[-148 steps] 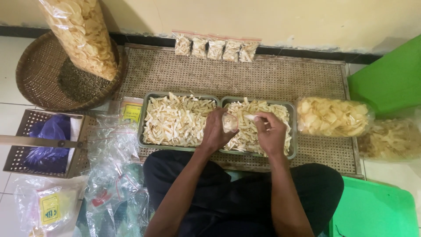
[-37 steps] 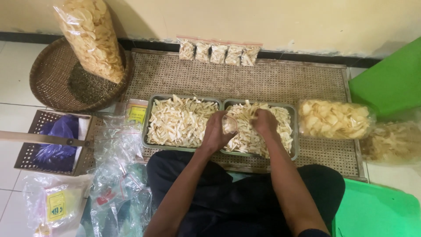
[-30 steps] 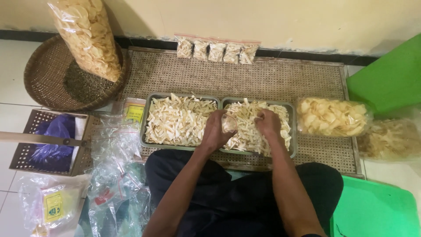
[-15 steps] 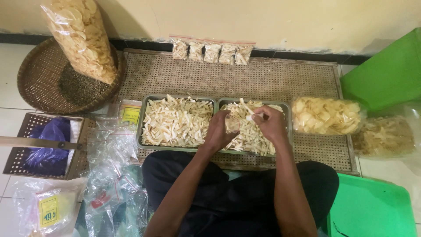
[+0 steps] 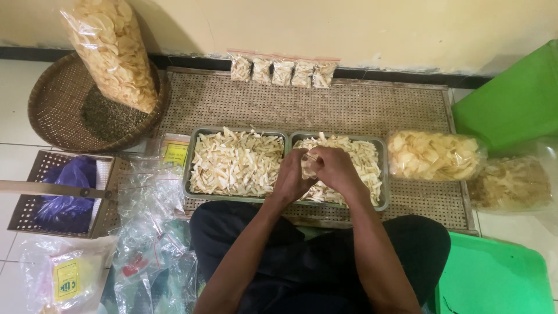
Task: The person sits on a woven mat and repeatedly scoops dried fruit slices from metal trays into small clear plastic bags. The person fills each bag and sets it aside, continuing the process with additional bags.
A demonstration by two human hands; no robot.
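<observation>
My left hand (image 5: 292, 177) grips a small clear plastic bag (image 5: 308, 167) partly filled with pale chips, held over the right metal tray (image 5: 383, 174). Pressed against the bag's mouth, my right hand (image 5: 337, 170) pinches a few chips; whether it also grips the bag is hidden. Both trays hold pale chip strips; the left tray (image 5: 187, 168) lies beside my left hand. Several small filled bags (image 5: 282, 71) line the wall at the back of the woven mat (image 5: 360, 104).
A tall bag of round crackers (image 5: 113, 49) stands in a round woven basket (image 5: 52, 110) at far left. Two big bags of chips (image 5: 433, 156) lie right of the trays. Empty plastic bags (image 5: 148, 232), a basket with a handle (image 5: 35, 192) and green plastic containers (image 5: 511, 104) surround me.
My right hand went from digging in the right tray's chips to the bag's mouth, carrying chips. My left hand has kept the bag over the tray throughout.
</observation>
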